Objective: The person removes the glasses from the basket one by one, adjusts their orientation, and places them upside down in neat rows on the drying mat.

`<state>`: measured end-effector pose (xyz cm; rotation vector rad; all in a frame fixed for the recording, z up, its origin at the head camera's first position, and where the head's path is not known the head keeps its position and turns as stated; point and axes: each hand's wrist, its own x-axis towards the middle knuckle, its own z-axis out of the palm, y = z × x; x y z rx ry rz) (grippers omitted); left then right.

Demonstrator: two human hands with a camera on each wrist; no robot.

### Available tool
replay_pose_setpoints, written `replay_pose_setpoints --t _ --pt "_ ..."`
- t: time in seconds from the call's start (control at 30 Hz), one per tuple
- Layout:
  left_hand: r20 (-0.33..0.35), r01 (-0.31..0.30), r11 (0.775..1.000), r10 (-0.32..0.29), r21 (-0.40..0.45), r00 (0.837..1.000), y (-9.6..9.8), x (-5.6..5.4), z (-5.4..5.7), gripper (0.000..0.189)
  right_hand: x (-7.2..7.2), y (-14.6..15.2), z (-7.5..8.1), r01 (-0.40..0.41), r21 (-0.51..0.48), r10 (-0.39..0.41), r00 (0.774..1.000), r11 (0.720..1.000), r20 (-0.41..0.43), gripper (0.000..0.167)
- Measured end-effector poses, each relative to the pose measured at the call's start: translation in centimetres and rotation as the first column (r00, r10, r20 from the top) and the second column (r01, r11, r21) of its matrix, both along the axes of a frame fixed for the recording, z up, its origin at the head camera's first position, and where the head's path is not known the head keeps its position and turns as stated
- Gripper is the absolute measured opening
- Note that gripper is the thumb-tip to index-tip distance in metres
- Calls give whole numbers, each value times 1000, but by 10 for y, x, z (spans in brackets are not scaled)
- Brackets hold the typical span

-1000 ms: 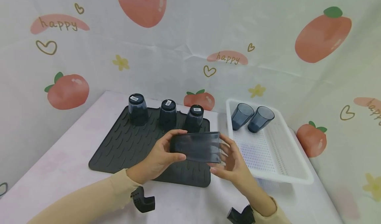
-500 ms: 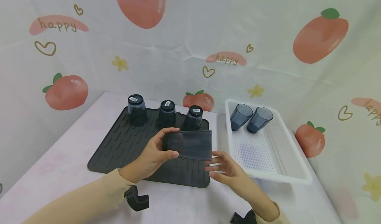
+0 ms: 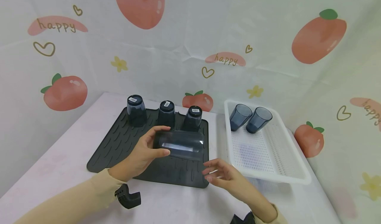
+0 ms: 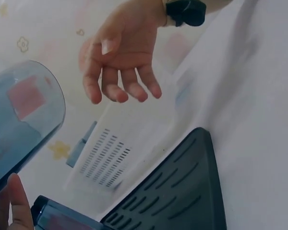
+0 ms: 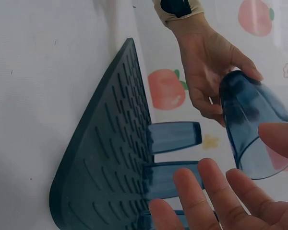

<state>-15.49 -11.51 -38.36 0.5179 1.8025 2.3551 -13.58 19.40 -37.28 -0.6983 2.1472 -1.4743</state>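
A smoky blue drinking glass (image 3: 184, 145) lies sideways in the air above the dark ribbed drying mat (image 3: 119, 151). My left hand (image 3: 146, 149) grips it round its base end, thumb in front and fingers behind, so its mouth faces right. Below and to the right of that mouth, my right hand (image 3: 226, 177) is apart from the glass, fingers loosely bent and holding nothing. The right wrist view shows the held glass (image 5: 252, 120) in the left hand, with the right hand's spread fingers (image 5: 221, 191) in the foreground.
Three upside-down glasses (image 3: 166, 115) stand in a row along the mat's back edge, stickers on their bases. At the right is a white perforated basket (image 3: 297, 164); two glasses (image 3: 259, 120) lean in its far left corner. A printed cloth (image 3: 166, 52) hangs behind the table.
My right hand has let go of the glass's mouth end and dropped lower. My left hand has carried the glass leftward, turning it slightly.
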Motion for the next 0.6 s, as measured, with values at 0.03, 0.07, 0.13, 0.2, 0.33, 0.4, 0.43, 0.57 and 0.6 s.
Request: replay_pose_setpoints --t 0.03,0.07,0.13,0.2,0.33,0.4,0.43,0.57,0.6 --pt "-5 -10 1000 10 -10 1000 -2 0 0 69 0 0 0 -1 1 1 1000 1000 -1 39" --pt "-10 -22 1000 22 -21 1000 -3 0 -1 68 0 0 -1 -3 -1 3 1000 1000 -1 39" --pt "-20 -44 998 43 -38 999 -6 -1 -2 68 -1 0 -1 -6 -2 6 1000 1000 -3 39" --pt "-30 -71 995 70 -63 997 -9 -1 -3 66 -1 0 -2 -6 -3 6 1000 1000 -3 40" --pt "-36 -118 988 115 -100 993 -14 -1 -5 65 -1 0 -3 -6 -2 6 1000 1000 -1 40" --pt "-33 -133 985 130 -106 991 -16 -2 -5 66 -1 -1 -2 -7 -6 7 1000 1000 -2 40" --pt "-31 -138 985 135 -104 990 -17 -2 -4 66 -1 -1 -2 -7 -8 7 1000 1000 -1 40" --pt "-21 -150 985 148 -83 989 -22 -3 -5 68 -1 -1 -3 -6 -15 6 1000 1000 -1 41" --pt "-20 -152 985 151 -78 988 -23 -3 -5 68 -1 -1 -3 -7 -17 7 1000 1000 2 41"
